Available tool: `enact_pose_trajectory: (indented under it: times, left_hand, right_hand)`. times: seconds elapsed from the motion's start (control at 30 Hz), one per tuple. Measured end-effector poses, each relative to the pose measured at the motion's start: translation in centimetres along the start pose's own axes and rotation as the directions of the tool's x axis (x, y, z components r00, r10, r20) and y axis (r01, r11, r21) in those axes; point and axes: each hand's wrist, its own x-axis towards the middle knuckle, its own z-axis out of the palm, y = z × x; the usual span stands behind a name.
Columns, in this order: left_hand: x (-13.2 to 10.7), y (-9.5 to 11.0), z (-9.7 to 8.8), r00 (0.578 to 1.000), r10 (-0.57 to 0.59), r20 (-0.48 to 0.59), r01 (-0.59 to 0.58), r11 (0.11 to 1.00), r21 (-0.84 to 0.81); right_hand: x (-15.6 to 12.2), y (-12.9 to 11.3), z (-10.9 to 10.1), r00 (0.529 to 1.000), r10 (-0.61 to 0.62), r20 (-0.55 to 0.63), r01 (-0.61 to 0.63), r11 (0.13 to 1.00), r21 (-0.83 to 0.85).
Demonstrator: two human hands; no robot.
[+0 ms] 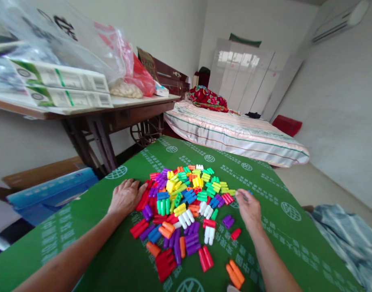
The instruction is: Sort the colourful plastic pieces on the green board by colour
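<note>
A loose heap of colourful plastic pieces (190,197), shaped like short joined tubes, is spread over a green board (119,251). My left hand (127,196) lies flat at the heap's left edge, fingertips against some red pieces (144,198). On the other side, my right hand (249,209) is above the board with its fingers curled together. A bit of blue (249,191) shows just beyond those fingers; whether they grip it is hidden. Near that hand are a purple piece (228,221), a small red piece (236,234) and, closer to me, an orange piece (235,274).
A wooden sewing table (125,106) at the left carries boxes (64,85) and plastic bags (82,36). Behind the board stands a bed (234,125). Blue checked cloth (341,231) lies at the right, and a blue box (52,198) sits low at the left.
</note>
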Motion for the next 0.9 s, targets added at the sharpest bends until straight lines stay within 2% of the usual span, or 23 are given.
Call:
enact_pose_trajectory:
  times: [0.13,0.23,0.53,0.73,0.9]
  left_hand:
    - [-0.4,0.4,-0.6,1.000,-0.007,-0.004,0.007,1.000,-0.021]
    - [-0.7,0.7,-1.0,1.000,-0.012,-0.015,0.012,0.999,-0.032]
    - [-0.8,0.5,-0.6,0.999,-0.018,-0.030,0.016,0.999,-0.050]
    - [-0.7,0.4,-0.2,0.999,-0.016,-0.044,0.013,0.997,-0.070]
    - [-0.7,0.2,-0.1,0.999,-0.016,-0.040,0.013,0.997,-0.072]
  right_hand:
    - [5.1,2.0,-1.8,0.996,0.077,-0.051,-0.085,0.984,-0.158]
    - [6.1,2.8,-1.6,0.993,0.110,-0.029,-0.114,0.969,-0.218]
    - [0.6,1.6,2.2,0.986,-0.021,0.165,0.051,0.982,-0.182]
    - [-1.5,0.0,2.9,0.973,-0.080,0.218,0.109,0.986,-0.125]
    - [-2.3,-1.3,2.6,0.978,-0.096,0.183,0.115,0.989,-0.096]
